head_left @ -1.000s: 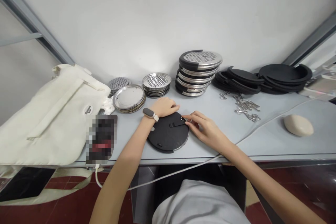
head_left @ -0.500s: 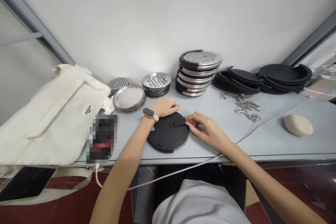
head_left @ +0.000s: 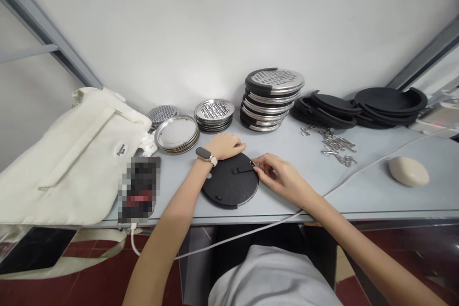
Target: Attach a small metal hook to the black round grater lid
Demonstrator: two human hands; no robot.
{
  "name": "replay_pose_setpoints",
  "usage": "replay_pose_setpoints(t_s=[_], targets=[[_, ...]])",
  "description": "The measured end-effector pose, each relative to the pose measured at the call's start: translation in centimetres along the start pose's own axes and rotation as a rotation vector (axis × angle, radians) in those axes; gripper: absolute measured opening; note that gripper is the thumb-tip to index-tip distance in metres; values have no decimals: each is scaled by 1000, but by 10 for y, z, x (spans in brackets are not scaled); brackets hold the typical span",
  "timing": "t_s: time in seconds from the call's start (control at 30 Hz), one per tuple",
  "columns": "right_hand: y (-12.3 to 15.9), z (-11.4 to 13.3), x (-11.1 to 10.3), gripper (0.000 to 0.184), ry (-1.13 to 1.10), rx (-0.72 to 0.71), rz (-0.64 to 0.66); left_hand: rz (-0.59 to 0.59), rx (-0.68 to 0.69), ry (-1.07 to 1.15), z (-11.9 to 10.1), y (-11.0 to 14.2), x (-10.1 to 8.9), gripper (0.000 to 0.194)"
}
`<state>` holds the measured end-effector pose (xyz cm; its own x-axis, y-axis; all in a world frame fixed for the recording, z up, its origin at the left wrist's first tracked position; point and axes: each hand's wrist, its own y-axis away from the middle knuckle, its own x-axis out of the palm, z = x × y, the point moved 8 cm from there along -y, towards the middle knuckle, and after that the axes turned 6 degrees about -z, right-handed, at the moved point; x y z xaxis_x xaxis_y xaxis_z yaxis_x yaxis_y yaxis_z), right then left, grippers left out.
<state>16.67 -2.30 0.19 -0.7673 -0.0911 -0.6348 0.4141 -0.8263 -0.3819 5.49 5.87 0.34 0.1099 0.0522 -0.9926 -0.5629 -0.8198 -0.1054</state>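
Pinching fingertips: your right hand point(head_left: 281, 177) is closed on the metal loop point(head_left: 251, 163) at the black disc's point(head_left: 227, 184) right edge.
Strap point(head_left: 244, 169): on the disc, end at your pinch; can't tell if attached.
Disc: flat on the table point(head_left: 279, 208).
Left hand point(head_left: 224, 147): bent over disc's far edge, grip unclear.
Hooks point(head_left: 337, 143): right of disc.

Right fingers point(head_left: 260, 158) seemingly slightly farther right

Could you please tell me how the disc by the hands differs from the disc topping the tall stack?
The near disc shows a black face, the top disc a silver, perforated one. The near disc lies on the table, the top disc on a stack. Both are round.
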Motion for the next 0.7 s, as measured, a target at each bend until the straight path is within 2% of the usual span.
replay_pose_setpoints(t_s=[0.7], targets=[[2, -4, 4, 17, -17, 64, 20, 0, 4, -9, 0, 0, 0, 56]])
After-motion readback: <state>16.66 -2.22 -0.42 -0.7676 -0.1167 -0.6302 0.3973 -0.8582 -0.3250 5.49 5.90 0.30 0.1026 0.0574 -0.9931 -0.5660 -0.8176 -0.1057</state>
